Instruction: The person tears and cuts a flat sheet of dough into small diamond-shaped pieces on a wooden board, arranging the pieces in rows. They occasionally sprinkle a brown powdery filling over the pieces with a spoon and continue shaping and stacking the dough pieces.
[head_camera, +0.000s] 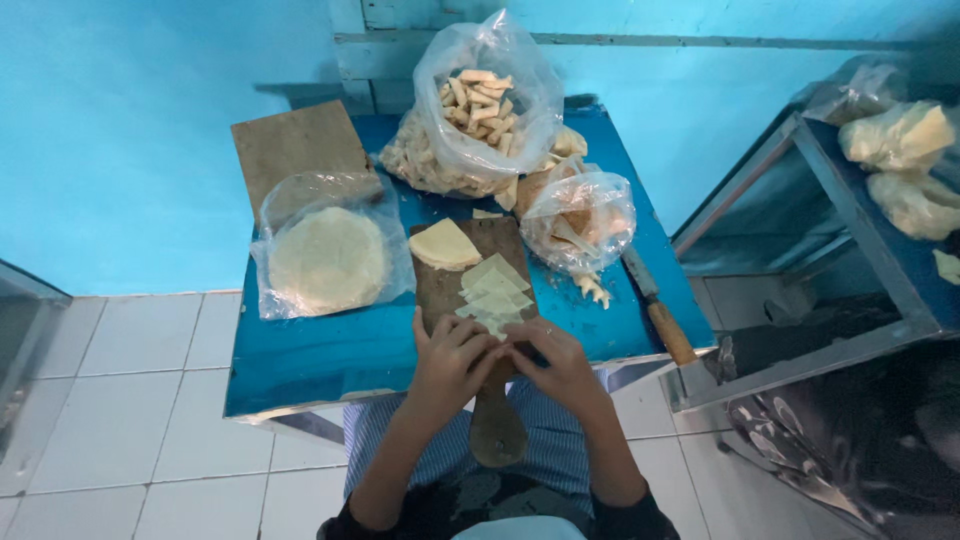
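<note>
I am pinching one pale dough square (497, 330) between both hands, left hand (452, 357) and right hand (558, 362), each grip closed on it, over the wooden board (450, 285) on the blue tabletop (330, 350).

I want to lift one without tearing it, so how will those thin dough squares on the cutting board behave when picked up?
The dough squares look thin and flat, so probably floppy and light. They overlap in a fanned stack, so neighbours may cling or drag along. Both hands, left hand and right hand, meet at the stack's near end on the cutting board, which suggests they need gentle handling.
</note>
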